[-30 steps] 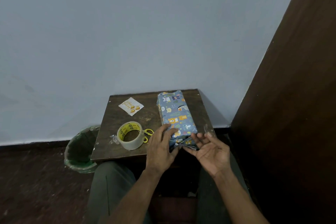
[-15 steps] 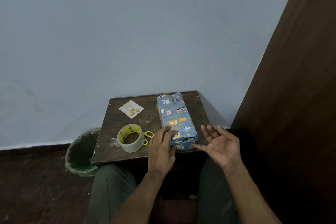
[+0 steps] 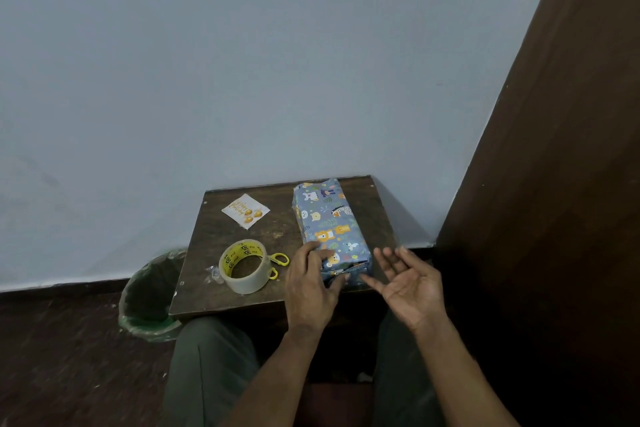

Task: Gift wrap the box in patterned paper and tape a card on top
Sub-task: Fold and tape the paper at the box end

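The box [image 3: 330, 232], in blue animal-print paper, lies along the bench's [image 3: 242, 302] right edge, its near end at the front edge. To seal that end well I judge I should press the folded flap flat and hold it firm before reaching for tape. My left hand [image 3: 313, 282] rests its fingers on that end; my right hand [image 3: 407, 282] hovers beside it, fingers spread, holding nothing. The tape roll [image 3: 244, 265] sits near the front-left, the card [image 3: 246, 211] toward the back

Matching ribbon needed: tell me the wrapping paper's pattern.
Blue wrapping paper printed with cartoon animals and leaves, seen best in the head view.
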